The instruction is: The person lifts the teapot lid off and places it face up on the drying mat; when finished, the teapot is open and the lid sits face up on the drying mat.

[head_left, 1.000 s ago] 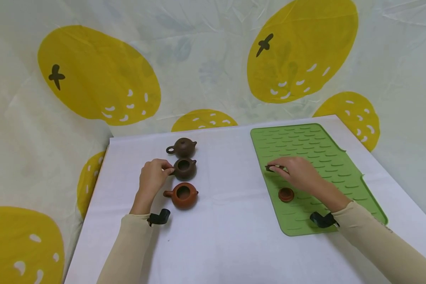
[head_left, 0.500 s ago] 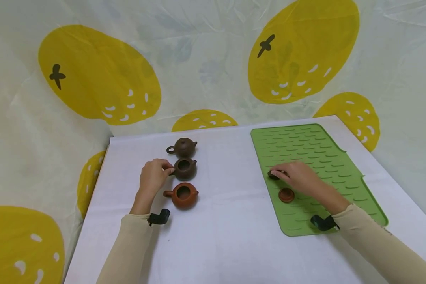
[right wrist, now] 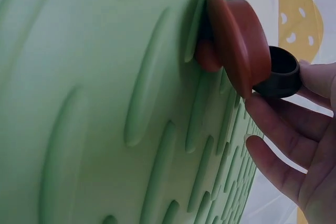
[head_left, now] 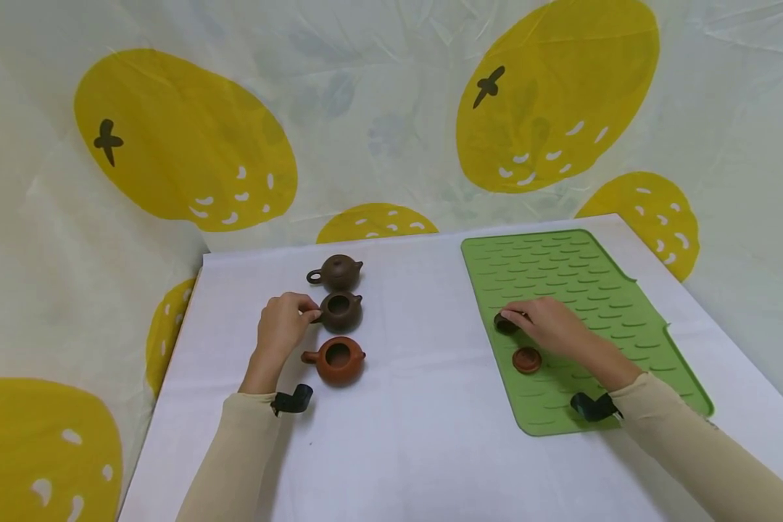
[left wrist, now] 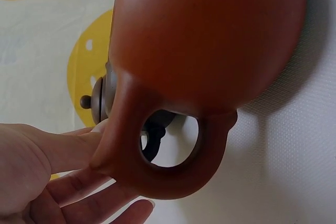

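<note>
Lying across the right part of the white surface (head_left: 417, 435), the green mat (head_left: 600, 290) is the landmark for everything else. It looks soft and ribbed, so small pieces should sit on it without sliding.

Well to the left of the mat, three small teapots stand in a row: a lidded dark teapot (head_left: 336, 271) farthest away, an open brown teapot (head_left: 340, 311) in the middle, and an open red teapot (head_left: 337, 360) nearest. All look like hard, fragile clay, light and smooth; the loop handle is the natural place to hold. The left hand (head_left: 280, 326) pinches the brown teapot's handle, with the pot just right of the grip.

On the mat's near left part, the right hand (head_left: 548, 325) holds a dark lid (head_left: 505, 323) at its fingertips (right wrist: 262, 109), touching the mat. The red lid (head_left: 526, 359) lies just nearer, untouched, knob down. Both lids are small and chip easily; the rim suits the grip.
</note>
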Action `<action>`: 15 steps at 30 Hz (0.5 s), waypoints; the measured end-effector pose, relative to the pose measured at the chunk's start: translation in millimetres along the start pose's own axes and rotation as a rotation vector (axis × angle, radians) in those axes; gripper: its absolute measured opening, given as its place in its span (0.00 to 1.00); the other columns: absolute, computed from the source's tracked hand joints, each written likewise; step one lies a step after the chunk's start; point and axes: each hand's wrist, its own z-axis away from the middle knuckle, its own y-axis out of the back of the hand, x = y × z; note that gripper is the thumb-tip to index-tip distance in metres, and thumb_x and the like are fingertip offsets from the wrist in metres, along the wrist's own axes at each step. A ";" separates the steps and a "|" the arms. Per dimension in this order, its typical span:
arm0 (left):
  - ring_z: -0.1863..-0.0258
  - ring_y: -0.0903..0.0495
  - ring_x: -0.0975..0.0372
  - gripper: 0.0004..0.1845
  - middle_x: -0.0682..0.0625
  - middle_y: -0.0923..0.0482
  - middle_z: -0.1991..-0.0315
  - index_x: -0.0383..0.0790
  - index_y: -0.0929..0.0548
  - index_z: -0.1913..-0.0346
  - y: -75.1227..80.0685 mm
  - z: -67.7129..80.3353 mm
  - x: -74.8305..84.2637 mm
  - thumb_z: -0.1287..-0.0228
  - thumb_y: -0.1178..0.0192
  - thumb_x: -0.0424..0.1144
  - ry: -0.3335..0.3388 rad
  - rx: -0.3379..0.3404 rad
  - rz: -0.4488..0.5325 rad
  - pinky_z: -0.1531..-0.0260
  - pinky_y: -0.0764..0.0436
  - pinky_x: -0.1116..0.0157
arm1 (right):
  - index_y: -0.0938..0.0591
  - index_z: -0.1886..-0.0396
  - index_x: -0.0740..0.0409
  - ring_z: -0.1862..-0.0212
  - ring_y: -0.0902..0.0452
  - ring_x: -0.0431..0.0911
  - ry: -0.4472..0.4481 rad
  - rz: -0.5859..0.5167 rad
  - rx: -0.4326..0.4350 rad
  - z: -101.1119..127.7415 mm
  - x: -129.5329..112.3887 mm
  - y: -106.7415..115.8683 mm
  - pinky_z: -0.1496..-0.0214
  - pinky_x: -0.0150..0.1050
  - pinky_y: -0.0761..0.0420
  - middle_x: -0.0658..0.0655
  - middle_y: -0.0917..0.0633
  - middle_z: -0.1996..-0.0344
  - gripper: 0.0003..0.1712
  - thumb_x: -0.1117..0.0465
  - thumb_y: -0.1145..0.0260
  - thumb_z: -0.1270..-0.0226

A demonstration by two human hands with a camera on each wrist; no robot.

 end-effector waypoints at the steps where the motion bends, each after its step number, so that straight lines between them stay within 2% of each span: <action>1: 0.55 0.15 0.49 0.06 0.45 0.09 0.58 0.43 0.08 0.58 -0.1 0.0 -0.2 0.33 0.32 0.40 -0.001 0.001 0.000 0.58 0.20 0.53 | 0.12 0.49 0.58 0.52 0.12 0.57 -0.001 -0.006 -0.003 -0.4 0.8 0.3 0.47 0.56 0.16 0.58 0.08 0.57 0.16 0.55 0.42 0.20; 12: 0.56 0.16 0.49 0.06 0.45 0.09 0.59 0.43 0.08 0.59 0.6 1.0 -0.7 0.33 0.32 0.40 -0.005 0.008 0.015 0.59 0.21 0.54 | 0.12 0.47 0.61 0.50 0.12 0.59 -0.037 -0.023 -0.033 -1.9 1.6 3.5 0.46 0.57 0.16 0.62 0.09 0.54 0.18 0.55 0.42 0.20; 15: 0.57 0.16 0.50 0.06 0.45 0.09 0.59 0.43 0.08 0.60 0.4 0.5 -1.3 0.33 0.32 0.40 -0.009 0.011 0.016 0.60 0.21 0.54 | 0.13 0.45 0.60 0.65 0.14 0.52 -0.053 -0.020 -0.041 -2.4 0.4 5.2 0.56 0.50 0.16 0.62 0.09 0.54 0.19 0.54 0.41 0.21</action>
